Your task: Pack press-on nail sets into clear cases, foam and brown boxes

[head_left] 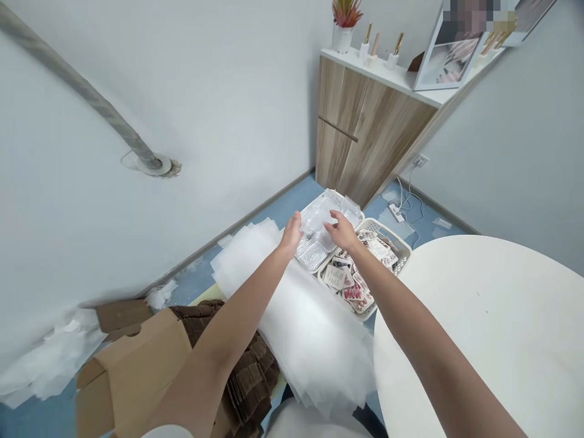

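Both my arms reach forward over a pile of clear plastic cases [323,228] on the floor. My left hand [292,234] rests at the left side of the top clear case, fingers curled on its edge. My right hand [341,231] grips the same case from the right, thumb and fingers pinched on it. Right beside the cases stands a white basket [401,246] filled with several small packs of press-on nails [351,277]. A stack of white foam sheets [292,304] lies under my arms.
A round white table [493,328] fills the lower right. A brown cardboard box [132,365] and a brown garment [246,365] lie lower left. A wooden cabinet [365,134] stands in the corner with a plant and frames; a power strip [396,212] lies by the wall.
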### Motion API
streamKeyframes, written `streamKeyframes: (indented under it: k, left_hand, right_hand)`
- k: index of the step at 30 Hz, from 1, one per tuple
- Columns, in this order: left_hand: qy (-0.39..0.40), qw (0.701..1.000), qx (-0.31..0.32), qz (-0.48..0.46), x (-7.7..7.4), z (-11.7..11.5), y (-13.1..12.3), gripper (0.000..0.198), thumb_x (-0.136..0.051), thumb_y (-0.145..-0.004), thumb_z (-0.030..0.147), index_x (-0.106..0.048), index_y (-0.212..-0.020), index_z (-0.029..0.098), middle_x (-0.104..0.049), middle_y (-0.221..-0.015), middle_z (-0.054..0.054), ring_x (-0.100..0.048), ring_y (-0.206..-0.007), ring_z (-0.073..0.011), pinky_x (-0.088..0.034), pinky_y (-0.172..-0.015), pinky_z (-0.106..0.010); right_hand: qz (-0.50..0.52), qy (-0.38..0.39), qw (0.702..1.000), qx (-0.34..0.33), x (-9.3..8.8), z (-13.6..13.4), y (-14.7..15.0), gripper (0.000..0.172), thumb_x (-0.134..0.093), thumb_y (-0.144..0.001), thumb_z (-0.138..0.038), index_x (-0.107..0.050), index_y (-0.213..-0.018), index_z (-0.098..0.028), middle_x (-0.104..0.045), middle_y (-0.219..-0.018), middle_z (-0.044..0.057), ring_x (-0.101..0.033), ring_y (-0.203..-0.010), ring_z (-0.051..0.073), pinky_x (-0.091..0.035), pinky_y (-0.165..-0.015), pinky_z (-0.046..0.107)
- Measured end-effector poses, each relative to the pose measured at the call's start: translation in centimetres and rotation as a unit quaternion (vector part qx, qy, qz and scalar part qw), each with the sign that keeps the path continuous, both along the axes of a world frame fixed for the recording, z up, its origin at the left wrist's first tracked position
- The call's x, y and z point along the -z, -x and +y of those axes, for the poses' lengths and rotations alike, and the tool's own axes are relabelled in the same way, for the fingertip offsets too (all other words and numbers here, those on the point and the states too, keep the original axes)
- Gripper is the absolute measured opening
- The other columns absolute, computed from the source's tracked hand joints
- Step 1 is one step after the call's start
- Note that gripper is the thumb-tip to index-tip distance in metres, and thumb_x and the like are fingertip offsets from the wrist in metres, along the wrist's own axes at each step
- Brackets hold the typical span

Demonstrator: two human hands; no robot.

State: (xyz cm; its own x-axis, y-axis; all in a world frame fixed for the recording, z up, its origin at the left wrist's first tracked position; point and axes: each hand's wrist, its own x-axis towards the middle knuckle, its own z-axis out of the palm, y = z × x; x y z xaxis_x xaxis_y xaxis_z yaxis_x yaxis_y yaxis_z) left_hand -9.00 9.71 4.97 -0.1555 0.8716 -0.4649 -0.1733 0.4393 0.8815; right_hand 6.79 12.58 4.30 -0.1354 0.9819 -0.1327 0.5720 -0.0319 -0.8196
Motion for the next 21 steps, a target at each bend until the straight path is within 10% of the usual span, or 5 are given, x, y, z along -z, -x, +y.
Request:
streamKeyframes:
  k: [11,21]
  left_hand:
    - [-0.010,0.999,-0.022,-0.026,0.5,0.3,-0.4,0.057,-0.032,-0.080,0.060,-0.042,-0.118,0.019,-0.036,-0.133,-0.011,-0.032,-0.124,-0.0207,-0.033,-0.097,-0.034]
    - [-0.111,0.988,-0.088,0.060,-3.6,-1.7,-3.8,0.027,-0.050,-0.078,0.041,-0.051,-0.094,0.019,-0.056,-0.103,-0.007,-0.052,-0.098,-0.0159,-0.041,-0.083,-0.030]
  right_hand:
    - [-0.031,-0.034,0.998,0.052,1.8,0.2,1.9,0.044,-0.052,-0.070,-0.020,-0.048,-0.114,-0.015,-0.047,-0.114,0.012,-0.053,-0.063,0.012,-0.041,-0.083,0.035]
    - [0.117,-0.081,0.981,0.132,-2.5,-3.7,-1.4,0.031,-0.051,-0.072,-0.028,-0.055,-0.101,-0.019,-0.054,-0.106,0.007,-0.053,-0.063,0.011,-0.045,-0.073,0.034]
